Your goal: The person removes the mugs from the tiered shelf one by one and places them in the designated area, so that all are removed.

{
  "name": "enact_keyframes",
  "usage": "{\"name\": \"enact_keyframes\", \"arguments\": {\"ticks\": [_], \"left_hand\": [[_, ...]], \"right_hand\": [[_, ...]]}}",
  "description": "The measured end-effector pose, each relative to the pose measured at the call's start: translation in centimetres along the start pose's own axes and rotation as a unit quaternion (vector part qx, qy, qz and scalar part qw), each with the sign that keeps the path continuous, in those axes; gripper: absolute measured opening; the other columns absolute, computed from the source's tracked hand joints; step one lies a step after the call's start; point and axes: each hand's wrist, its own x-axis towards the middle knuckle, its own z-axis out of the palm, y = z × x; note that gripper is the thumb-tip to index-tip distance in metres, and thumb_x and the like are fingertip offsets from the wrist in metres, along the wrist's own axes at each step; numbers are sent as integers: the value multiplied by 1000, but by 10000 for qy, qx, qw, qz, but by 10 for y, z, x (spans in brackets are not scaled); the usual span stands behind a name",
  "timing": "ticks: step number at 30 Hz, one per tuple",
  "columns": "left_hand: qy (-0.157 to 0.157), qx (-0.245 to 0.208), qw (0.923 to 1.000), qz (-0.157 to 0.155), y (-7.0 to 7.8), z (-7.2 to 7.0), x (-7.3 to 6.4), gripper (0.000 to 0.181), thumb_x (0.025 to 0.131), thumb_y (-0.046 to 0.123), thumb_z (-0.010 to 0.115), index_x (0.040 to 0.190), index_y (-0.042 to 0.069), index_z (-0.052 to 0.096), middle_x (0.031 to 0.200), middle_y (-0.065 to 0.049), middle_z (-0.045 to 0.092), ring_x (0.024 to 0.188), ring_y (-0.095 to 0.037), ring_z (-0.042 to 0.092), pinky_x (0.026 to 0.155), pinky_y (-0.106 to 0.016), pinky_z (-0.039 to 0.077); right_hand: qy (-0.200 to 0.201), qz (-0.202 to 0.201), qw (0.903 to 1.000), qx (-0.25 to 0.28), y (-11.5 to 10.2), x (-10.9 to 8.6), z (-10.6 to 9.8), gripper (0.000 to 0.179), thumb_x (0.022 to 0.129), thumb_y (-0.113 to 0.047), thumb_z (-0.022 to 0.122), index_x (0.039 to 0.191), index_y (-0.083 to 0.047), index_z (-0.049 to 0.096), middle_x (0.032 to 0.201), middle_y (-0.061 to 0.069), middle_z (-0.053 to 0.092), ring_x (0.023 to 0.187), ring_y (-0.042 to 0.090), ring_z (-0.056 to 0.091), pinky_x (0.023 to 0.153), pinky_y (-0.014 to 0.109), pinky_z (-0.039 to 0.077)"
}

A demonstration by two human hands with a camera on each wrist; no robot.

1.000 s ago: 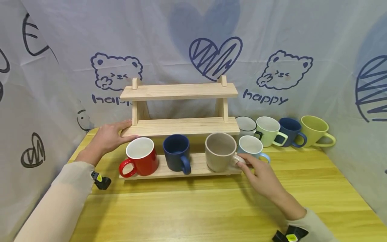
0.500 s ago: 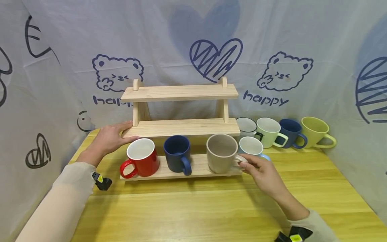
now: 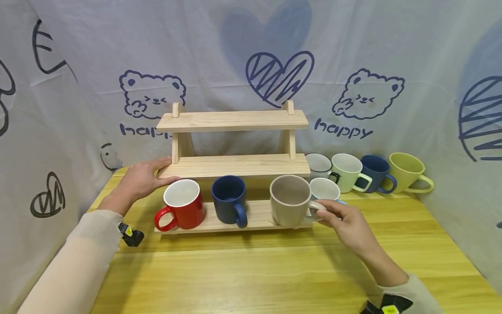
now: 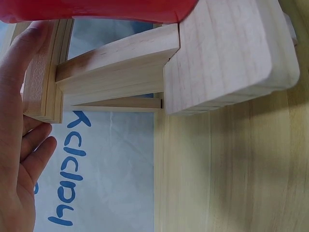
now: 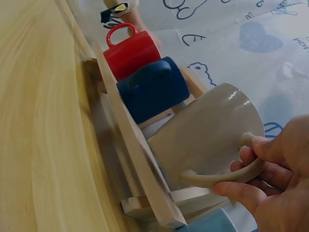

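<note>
My left hand (image 3: 141,179) grips the left end of the middle board of a wooden tiered shelf (image 3: 235,165); in the left wrist view, fingertips (image 4: 41,150) show at the board's end. On the lowest tier stand a red mug (image 3: 189,211), a navy mug (image 3: 225,205) and a large beige mug (image 3: 288,208), from left to right. With thumb and fingers, my right hand (image 3: 349,224) pinches the handle of the beige mug, which faces right. The right wrist view has this handle (image 5: 227,179) up close, the mug's base at the tier board.
Right of the shelf, a light blue mug (image 3: 324,188) stands partly behind my right hand. Behind it are a white mug with a dark rim (image 3: 318,165), a pale green mug (image 3: 346,174), a navy mug (image 3: 372,176) and a yellow-green mug (image 3: 404,174), near the printed curtain (image 3: 235,43).
The beige mug has shifted slightly right along the lowest tier, with my right hand on its handle. My left hand stays on the shelf board.
</note>
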Motion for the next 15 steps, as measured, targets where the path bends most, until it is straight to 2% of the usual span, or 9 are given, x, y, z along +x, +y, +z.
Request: {"name": "enact_keyframes", "arguments": {"ticks": [6, 13, 15], "left_hand": [[-44, -76, 9999, -71, -1, 0, -1, 92, 80, 75, 58, 145, 11, 47, 143, -21, 47, 127, -48, 46, 97, -64, 40], [-34, -112, 9999, -55, -1, 0, 0, 92, 80, 75, 58, 145, 11, 48, 143, -21, 47, 125, -48, 48, 96, -63, 41], [-18, -111, 9999, -35, -1, 0, 0, 91, 81, 74, 59, 145, 11, 48, 142, -22, 48, 125, -48, 48, 96, -63, 41]], "right_hand": [[11, -130, 9996, 242, -5, -5, -7, 31, 99, -8, 58, 125, 10, 60, 118, 28, 62, 98, 8, 67, 82, 29, 56], [171, -407, 9967, 684, -7, -10, -24, 30, 98, -4, 58, 122, 14, 59, 112, 6, 68, 97, 11, 68, 81, 31, 56], [241, -448, 9954, 810, -8, -12, -30, 30, 98, -4, 58, 122, 13, 60, 110, 3, 69, 95, 12, 69, 80, 31, 56]]}}
